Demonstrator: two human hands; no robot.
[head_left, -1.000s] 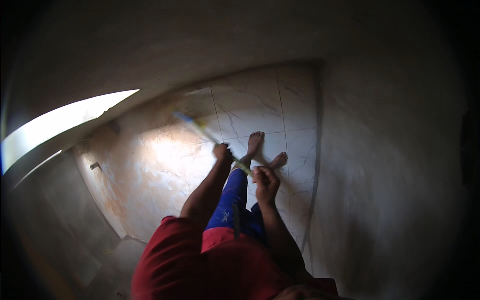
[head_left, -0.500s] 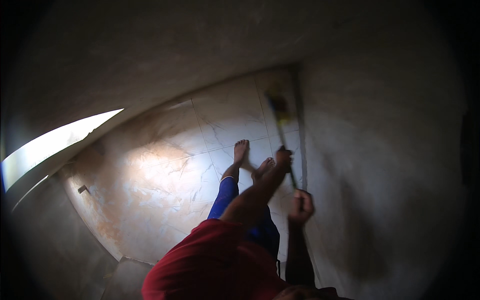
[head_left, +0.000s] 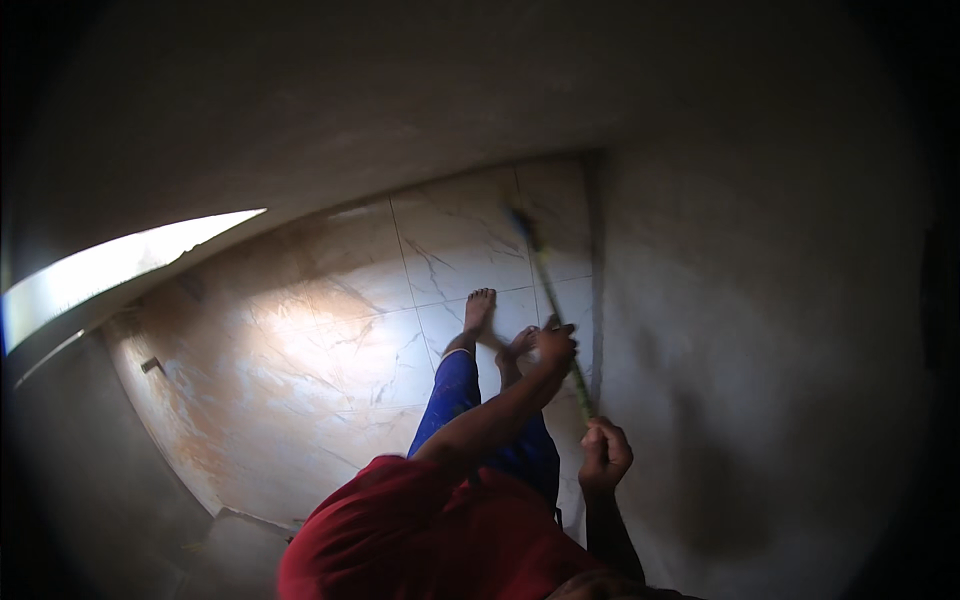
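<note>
Green and thin, a long stick (head_left: 548, 281) is held in two bare hands, and it is slanted from about 1 o'clock, just off the middle of the view, down to between 4 and 5 o'clock. Its middle part is gripped by the left hand (head_left: 556, 346), at 4 o'clock, with the fingers wrapped round it. Its low end is held by the right hand (head_left: 606, 453), nearer 5 o'clock, with the fingers curled shut about it. At the far end of the stick a dark and bluish head (head_left: 521, 223) can be seen, but it is blurred, so it cannot be told what kind it is or if the floor is touched by it. Below it, the pale tiles (head_left: 445, 245) are marked with thin dark lines. Near the middle, a bare left foot (head_left: 481, 307) is set on the tiles, and the right foot (head_left: 517, 344) is partly hidden by the left hand. Blue trousers (head_left: 445, 400) and a red shirt (head_left: 400, 520) are worn, seen toward 6 and 7 o'clock. Brown smears (head_left: 290, 310) are spread over the floor at 9 o'clock, where it is lit brightly. Light is let in through a long gap (head_left: 130, 258) at 10 o'clock. At 3 o'clock a grey wall (head_left: 750, 330) is seen.
</note>
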